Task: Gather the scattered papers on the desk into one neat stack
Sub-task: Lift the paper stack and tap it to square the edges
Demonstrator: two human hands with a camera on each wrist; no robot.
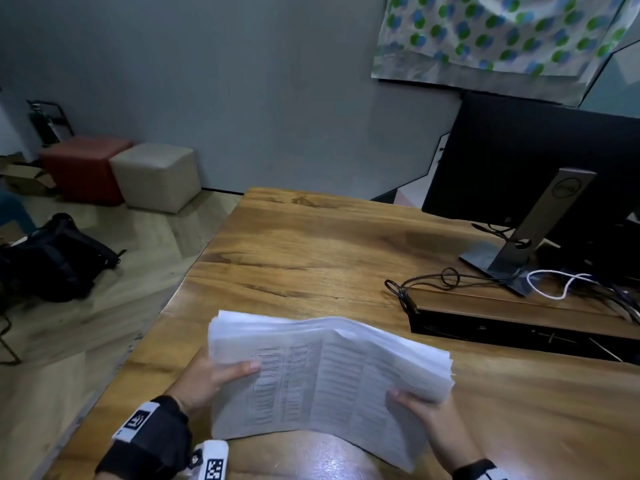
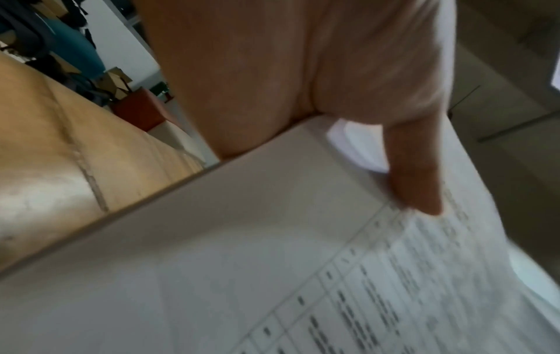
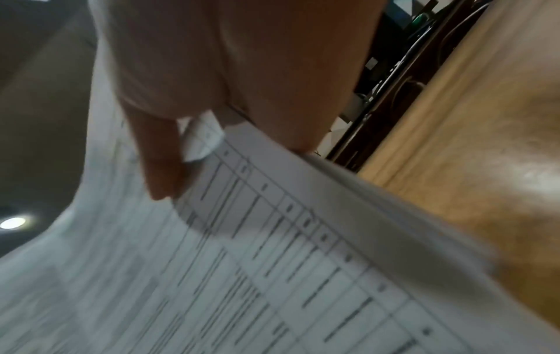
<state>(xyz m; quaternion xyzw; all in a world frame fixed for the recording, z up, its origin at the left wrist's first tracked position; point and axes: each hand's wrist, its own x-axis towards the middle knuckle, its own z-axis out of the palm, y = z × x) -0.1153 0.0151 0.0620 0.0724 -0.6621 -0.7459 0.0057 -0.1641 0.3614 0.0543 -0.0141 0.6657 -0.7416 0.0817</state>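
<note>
- Closest to me, my left hand pinches the left edge of the stack of papers, thumb on top of the printed table, fingers hidden beneath.
- My right hand grips the stack's right edge the same way, thumb lying over the top sheet; the right wrist view shows that thumb pressed on the ruled lines.
- I hold the stack above the near part of the desk, bowed up along its middle, edges fanned unevenly on the right; whether any corner touches the wood I cannot tell.
- The desk is warm brown wood with dark grain streaks and a glossy reflection just under the papers.
- To the right, a dark cable tray is set in the desk, with black cables and a white cable looping beside it.
- Behind that stands a monitor on a grey stand.
- Off the desk to the left, a black bag lies on pale wood flooring.
- Farther back, a beige cube stool sits beside a red cube stool against the grey wall.
- A dotted green-and-blue cloth hangs top right.
</note>
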